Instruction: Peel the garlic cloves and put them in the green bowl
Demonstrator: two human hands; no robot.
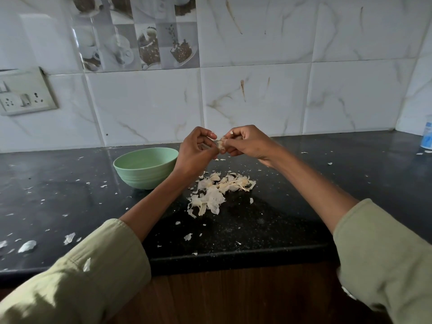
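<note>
Sleeves, pale green, frame the view from below; both forearms reach fwd over the black bench (292,206). Left hand (198,150) and right hand (247,143) meet above the bench, just right of the green bowl (145,168). Between them sits a garlic clove (221,145), partly hidden by fingers. Grip on each side is closed round it: left fingers curl and pinch the near end, right thumb and fingers pinch the far end w/ a bit of papery skin showing.

Step in hand looks like stripping skin off this clove. Whether it's half bare or fully skinned, can't tell; too small and covered.

Doing it well, as I judge it:
- Hold the clove firm w/ one hand, let the other nail catch a loose edge of skin and pull along the length, not across.
- Twist the ends slightly opp. ways to crack dry skin free.
- Work over the pile of peels (217,192) under the hands so scraps drop there, not into the bowl.
- Check for thin inner film before dropping.

Bowl stands upright on the bench, close to the left wrist; its inside looks empty from this angle, though the near wall hides the bottom. Drop is a short move left. Loose flakes lie scattered across the bench; one sticks to the left sleeve (87,264).
</note>
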